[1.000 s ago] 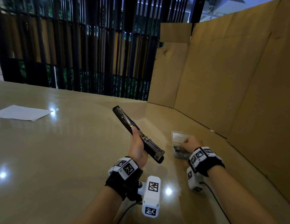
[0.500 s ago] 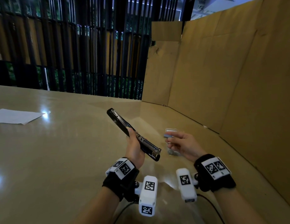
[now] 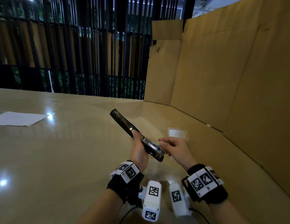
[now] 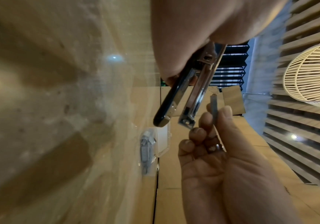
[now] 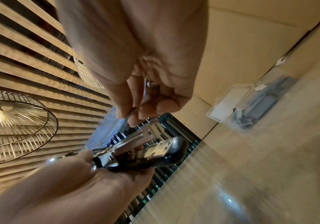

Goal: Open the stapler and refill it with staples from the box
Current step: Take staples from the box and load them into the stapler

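The right hand (image 3: 176,148) has its grip pinched on a short grey staple strip (image 4: 213,104), thumb and forefinger closing on its lower end while the other fingers curl beneath, a ring showing on 1 of them in the left wrist view; the strip stands just beside the open metal magazine, near its front end, and whether the 2 touch cannot be told; the left hand (image 3: 138,151) has its grip wrapped around the middle of the black stapler (image 3: 136,137), thumb lying along the near edge; the stapler is held in the air above the table (image 3: 63,159), opened out flat so that its black top arm points up and away to the left while the shiny magazine and the black base run down toward the right hand; in the left wrist view the magazine and the base part in a narrow V; beyond the right hand a clear plastic staple box (image 5: 249,106) rests on the table with its lid open, grey strips lying inside, close to the cardboard wall (image 3: 238,78) that stands along the table's right side; far off to the left a white sheet of paper (image 3: 19,118) lies flat on the table; black bars fill the background.
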Tool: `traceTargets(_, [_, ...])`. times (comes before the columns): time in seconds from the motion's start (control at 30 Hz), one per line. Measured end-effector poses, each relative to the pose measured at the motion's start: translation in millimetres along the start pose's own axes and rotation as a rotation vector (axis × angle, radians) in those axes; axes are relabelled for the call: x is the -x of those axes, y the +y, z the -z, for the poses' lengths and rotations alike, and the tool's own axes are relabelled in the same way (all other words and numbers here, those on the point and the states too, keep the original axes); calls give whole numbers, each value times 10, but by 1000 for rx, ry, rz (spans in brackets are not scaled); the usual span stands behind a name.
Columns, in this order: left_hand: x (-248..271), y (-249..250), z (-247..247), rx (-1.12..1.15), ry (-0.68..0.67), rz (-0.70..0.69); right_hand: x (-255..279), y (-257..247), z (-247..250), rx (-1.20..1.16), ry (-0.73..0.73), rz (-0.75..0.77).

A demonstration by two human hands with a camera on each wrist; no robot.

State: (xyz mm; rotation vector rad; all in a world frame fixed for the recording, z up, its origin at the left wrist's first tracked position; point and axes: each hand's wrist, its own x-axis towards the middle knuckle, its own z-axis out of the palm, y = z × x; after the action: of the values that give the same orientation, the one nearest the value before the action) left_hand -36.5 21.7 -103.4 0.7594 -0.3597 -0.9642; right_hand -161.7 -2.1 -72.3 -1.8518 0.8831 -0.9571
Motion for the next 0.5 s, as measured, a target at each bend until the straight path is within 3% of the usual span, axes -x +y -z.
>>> traceTargets(0.37, [67, 24, -63, 7, -10, -34, 38, -124, 44, 372, -34, 127])
traceTargets(0.5, [61, 41, -62, -9, 8, -47, 41, -143, 51, 396, 42, 186])
